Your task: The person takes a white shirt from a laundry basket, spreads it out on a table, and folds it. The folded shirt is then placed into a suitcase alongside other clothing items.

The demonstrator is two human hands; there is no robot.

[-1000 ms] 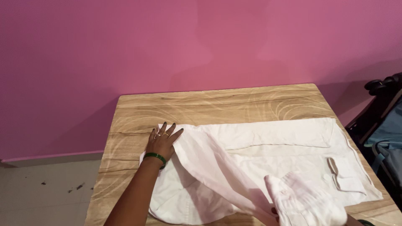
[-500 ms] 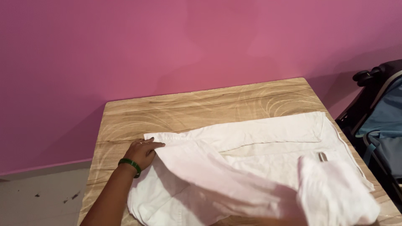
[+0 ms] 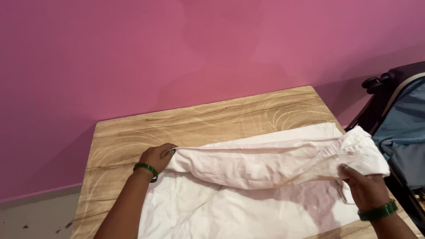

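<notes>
White cloth garment [image 3: 248, 186] lies spread over the near half of the wood-grain worktop [image 3: 212, 119], creased and soft, with one long section lifted and stretched into a rumpled band between the two hands. Left hand [image 3: 156, 157], with a green bangle at the wrist, is closed around the band's left end just above the worktop. Right hand [image 3: 365, 190], also bangled in green, grips the bunched right end near the worktop's right edge. Behind stands a pink wall [image 3: 177, 53]; a dark bag [image 3: 403, 115] sits at the right
</notes>
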